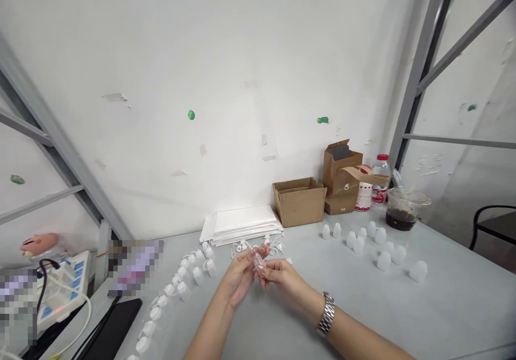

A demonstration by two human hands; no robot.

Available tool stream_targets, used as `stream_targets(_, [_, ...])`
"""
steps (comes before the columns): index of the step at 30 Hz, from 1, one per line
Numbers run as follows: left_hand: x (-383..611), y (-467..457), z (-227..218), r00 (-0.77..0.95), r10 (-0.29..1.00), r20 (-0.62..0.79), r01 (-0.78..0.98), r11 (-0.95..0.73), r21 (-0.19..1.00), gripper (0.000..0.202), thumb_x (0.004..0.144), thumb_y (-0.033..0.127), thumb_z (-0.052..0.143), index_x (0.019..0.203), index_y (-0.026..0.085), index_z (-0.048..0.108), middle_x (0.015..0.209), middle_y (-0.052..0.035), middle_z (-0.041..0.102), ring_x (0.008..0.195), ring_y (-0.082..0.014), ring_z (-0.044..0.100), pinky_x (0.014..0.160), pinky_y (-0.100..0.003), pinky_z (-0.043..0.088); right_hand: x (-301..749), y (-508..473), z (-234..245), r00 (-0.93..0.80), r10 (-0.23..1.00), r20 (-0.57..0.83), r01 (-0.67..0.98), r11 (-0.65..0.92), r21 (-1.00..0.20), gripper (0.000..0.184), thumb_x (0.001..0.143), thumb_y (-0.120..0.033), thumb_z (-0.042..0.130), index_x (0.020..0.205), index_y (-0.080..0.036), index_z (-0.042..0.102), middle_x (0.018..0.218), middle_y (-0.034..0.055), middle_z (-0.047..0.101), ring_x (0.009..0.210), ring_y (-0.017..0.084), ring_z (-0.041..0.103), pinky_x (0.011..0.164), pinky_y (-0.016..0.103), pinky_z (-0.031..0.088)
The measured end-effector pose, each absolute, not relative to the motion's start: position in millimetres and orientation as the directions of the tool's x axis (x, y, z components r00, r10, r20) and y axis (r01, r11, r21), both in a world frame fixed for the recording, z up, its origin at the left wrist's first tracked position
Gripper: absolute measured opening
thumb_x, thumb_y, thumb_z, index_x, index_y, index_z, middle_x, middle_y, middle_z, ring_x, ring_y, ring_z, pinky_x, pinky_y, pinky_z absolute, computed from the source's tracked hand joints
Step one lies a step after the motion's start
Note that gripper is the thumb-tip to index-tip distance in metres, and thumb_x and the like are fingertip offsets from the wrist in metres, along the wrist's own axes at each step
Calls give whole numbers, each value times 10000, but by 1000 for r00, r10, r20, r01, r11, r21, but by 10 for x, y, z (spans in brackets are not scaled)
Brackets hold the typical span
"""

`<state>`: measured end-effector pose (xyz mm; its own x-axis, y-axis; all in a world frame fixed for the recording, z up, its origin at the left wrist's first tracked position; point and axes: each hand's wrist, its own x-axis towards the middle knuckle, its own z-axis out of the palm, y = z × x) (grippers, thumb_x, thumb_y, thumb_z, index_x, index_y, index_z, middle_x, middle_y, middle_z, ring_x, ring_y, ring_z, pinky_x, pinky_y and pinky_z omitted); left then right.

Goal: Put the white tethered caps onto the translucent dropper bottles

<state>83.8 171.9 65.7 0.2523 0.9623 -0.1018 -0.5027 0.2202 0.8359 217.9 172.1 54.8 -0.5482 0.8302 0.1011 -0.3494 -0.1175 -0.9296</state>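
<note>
Above the middle of the table, both hands grip one small translucent plastic bottle [259,264], which is tilted. My left hand [241,275] has its fingers at the bottle's upper end, partly hiding it. My right hand [285,280], with a metal watch on the wrist, pinches the lower part between thumb and fingers. Just behind the hands lie white caps with straps [277,246]. To the left runs a row of capped small bottles [162,301]. On the right, several cloudy white bottles [384,261] without visible strapped caps stand in a loose group.
Behind the hands lies a stack of white sheets [244,224] beside an open cardboard box [303,205]. A brown paper bag [342,185], a red-capped bottle [379,180] and a bowl of dark liquid [402,217] stand at back right. A power strip [66,290] and black phone [113,329] lie left.
</note>
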Motion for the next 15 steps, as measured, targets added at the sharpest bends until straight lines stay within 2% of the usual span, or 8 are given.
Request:
stream_targets(7, [894,1694,670,265,948,-179,-610,308,730,167,702,231,655,858,169,658,1100,-90,628,1054,-218,547,860,-328,447,2151,1721,569,-510,849,139,-470,-139,-872,285,645,-372,683,508,-136,602,482,-19,500,514,93,388,563,248,262])
stream_targets(11, [896,1705,662,245,954,-172,-581,287,762,221,719,300,641,897,170,657,1033,-90,657,1044,-211,553,896,-327,422,2173,1730,595,-560,818,127,-505,-216,-836,260,657,-379,673,615,-123,662,449,-27,481,479,86,357,547,251,234])
stream_targets(15, [887,1707,667,214,966,-146,-550,243,799,287,721,394,622,848,142,680,971,-96,676,1084,-218,521,901,-303,411,2188,1707,625,-616,780,111,-503,-280,-817,269,663,-392,665,649,-124,674,455,-26,473,461,85,347,545,260,230])
